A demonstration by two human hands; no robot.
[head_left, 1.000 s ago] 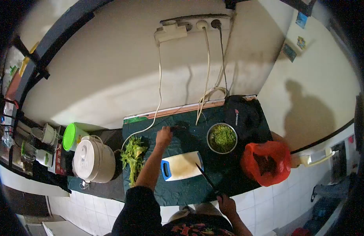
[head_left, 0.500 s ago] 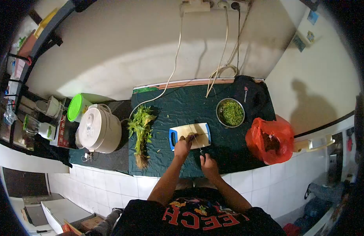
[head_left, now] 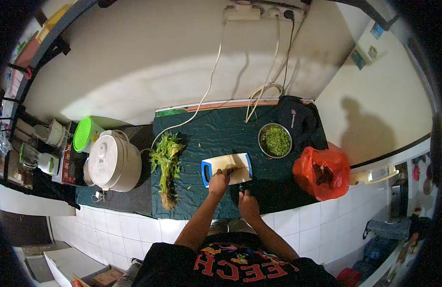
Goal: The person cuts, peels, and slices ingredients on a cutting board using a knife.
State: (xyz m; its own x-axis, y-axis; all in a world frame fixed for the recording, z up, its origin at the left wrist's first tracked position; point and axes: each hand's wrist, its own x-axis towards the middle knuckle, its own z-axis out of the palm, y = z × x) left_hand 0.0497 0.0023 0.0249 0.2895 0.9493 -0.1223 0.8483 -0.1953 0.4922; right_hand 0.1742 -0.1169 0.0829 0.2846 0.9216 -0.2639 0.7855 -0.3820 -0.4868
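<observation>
A white cutting board with blue ends (head_left: 237, 160) lies on the dark green cloth. My left hand (head_left: 219, 182) is closed at the board's near left part, on a small dark piece too blurred to identify. My right hand (head_left: 248, 204) is wrapped round the dark handle of a knife (head_left: 241, 187), whose thin blade points over the board. Left of the board lies a bunch of leafy greens (head_left: 167, 165), roots toward me. A metal bowl of chopped greens (head_left: 275, 140) stands at the back right.
A white rice cooker (head_left: 113, 160) and a green-lidded container (head_left: 87, 134) stand at the left. On the right are an open red plastic bag (head_left: 321, 173) and a black bag (head_left: 297, 118). White cables (head_left: 209, 91) hang down the wall onto the cloth.
The whole view has shifted slightly, with most things appearing a little further left. Both hands remain at the board; my left hand still presses there and my right hand still holds the knife.
</observation>
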